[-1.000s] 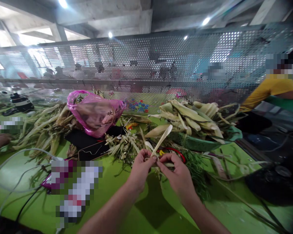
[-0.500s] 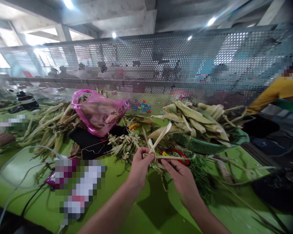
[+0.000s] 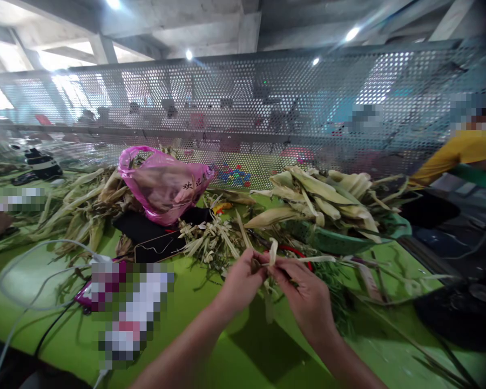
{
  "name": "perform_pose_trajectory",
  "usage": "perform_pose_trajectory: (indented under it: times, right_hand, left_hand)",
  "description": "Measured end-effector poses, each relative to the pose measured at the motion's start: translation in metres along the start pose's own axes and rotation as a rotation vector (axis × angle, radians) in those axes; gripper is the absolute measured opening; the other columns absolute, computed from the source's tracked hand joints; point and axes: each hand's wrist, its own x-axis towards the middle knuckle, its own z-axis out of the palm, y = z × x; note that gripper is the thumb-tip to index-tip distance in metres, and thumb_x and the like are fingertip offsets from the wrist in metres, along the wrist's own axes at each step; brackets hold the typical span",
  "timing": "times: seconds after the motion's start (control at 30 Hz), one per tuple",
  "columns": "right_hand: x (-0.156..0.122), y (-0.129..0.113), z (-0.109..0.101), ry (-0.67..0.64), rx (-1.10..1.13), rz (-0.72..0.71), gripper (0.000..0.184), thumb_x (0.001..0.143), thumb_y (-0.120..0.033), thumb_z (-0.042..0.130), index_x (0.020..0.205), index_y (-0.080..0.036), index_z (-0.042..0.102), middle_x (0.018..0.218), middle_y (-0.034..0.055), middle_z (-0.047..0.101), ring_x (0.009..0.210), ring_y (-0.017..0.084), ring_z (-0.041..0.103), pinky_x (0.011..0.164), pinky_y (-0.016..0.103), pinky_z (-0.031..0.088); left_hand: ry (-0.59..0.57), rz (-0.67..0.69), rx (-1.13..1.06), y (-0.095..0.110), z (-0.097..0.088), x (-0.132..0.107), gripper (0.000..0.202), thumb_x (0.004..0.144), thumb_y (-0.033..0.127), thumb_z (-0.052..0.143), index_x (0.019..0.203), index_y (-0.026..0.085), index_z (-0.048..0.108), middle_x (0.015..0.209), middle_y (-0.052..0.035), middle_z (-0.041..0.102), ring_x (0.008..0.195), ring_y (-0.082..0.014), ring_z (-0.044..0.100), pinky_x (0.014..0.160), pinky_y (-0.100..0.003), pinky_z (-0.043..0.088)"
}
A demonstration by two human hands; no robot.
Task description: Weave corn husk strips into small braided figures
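Observation:
Pale corn husk strips (image 3: 273, 252) are pinched between my two hands above the green table. My left hand (image 3: 245, 274) is closed, thumb and fingers pressed on the husk. My right hand (image 3: 303, 283) grips the same husk from the other side, its fingertips close to the left ones. One strip stands up and curls over between the fingers; another points right past my right hand, and a piece hangs below. Behind the hands, scissors with red handles (image 3: 295, 252) are partly covered. A heap of short husk scraps (image 3: 210, 237) lies left of them.
A green basket (image 3: 340, 240) piled with corn husks (image 3: 328, 200) stands at the right. To the left are a pink plastic bag (image 3: 166, 186), a dark phone (image 3: 157, 246), a purple power strip (image 3: 101, 286) with cables, and more husks (image 3: 89, 205). A perforated metal screen (image 3: 235, 108) rises behind.
My right hand has come in against the left and now pinches the husk. The upright strip has been bent over and stands shorter. A hand at the far left has drawn back leftward.

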Motion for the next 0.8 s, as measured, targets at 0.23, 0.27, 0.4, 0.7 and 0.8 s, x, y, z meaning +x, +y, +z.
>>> perform_pose_trajectory:
  times: [0.23, 0.27, 0.4, 0.7, 0.8]
  right_hand:
    - [0.0, -0.003, -0.002, 0.022, -0.025, 0.109, 0.018, 0.085, -0.038, 0.059, 0.086, -0.021, 0.066, 0.083, 0.0055, 0.07, 0.073, 0.021, 0.065, 0.067, 0.03, 0.051]
    - [-0.001, -0.003, -0.002, 0.008, -0.037, 0.074, 0.017, 0.086, -0.036, 0.058, 0.088, -0.022, 0.067, 0.085, 0.0056, 0.07, 0.076, 0.021, 0.065, 0.07, 0.031, 0.051]
    - [-0.004, -0.003, -0.001, -0.03, -0.094, -0.041, 0.015, 0.09, -0.029, 0.053, 0.097, -0.024, 0.065, 0.096, 0.0058, 0.069, 0.089, 0.023, 0.064, 0.081, 0.035, 0.049]
    - [-0.01, -0.002, 0.006, -0.012, 0.005, 0.083, 0.02, 0.087, -0.031, 0.056, 0.106, -0.023, 0.053, 0.097, 0.0077, 0.065, 0.08, 0.02, 0.064, 0.072, 0.032, 0.052]
    - [-0.01, -0.002, 0.007, -0.008, 0.129, 0.133, 0.021, 0.085, -0.035, 0.06, 0.098, -0.022, 0.052, 0.098, 0.008, 0.063, 0.075, 0.018, 0.062, 0.068, 0.03, 0.052]
  left_hand:
    - [-0.055, -0.002, 0.103, 0.002, -0.001, -0.002, 0.008, 0.078, 0.024, 0.059, 0.079, 0.019, 0.053, 0.07, 0.002, 0.049, 0.068, -0.0121, 0.043, 0.064, -0.024, 0.034]
    - [-0.058, -0.016, 0.09, 0.003, -0.002, -0.003, 0.009, 0.077, 0.024, 0.059, 0.079, 0.019, 0.053, 0.07, 0.0022, 0.049, 0.067, -0.012, 0.043, 0.064, -0.024, 0.034]
    - [-0.042, -0.035, 0.037, 0.005, -0.002, -0.003, 0.009, 0.079, 0.026, 0.058, 0.077, 0.018, 0.054, 0.07, 0.0011, 0.05, 0.07, -0.0128, 0.046, 0.066, -0.024, 0.036]
    - [0.03, -0.02, -0.104, 0.004, 0.001, 0.0, 0.033, 0.072, 0.046, 0.071, 0.076, 0.017, 0.057, 0.069, 0.0002, 0.053, 0.066, -0.0114, 0.048, 0.062, -0.021, 0.037]
    - [0.09, -0.028, -0.134, 0.009, -0.001, 0.0, 0.036, 0.069, 0.047, 0.073, 0.071, 0.016, 0.055, 0.066, 0.0017, 0.051, 0.063, -0.0097, 0.045, 0.06, -0.02, 0.036]
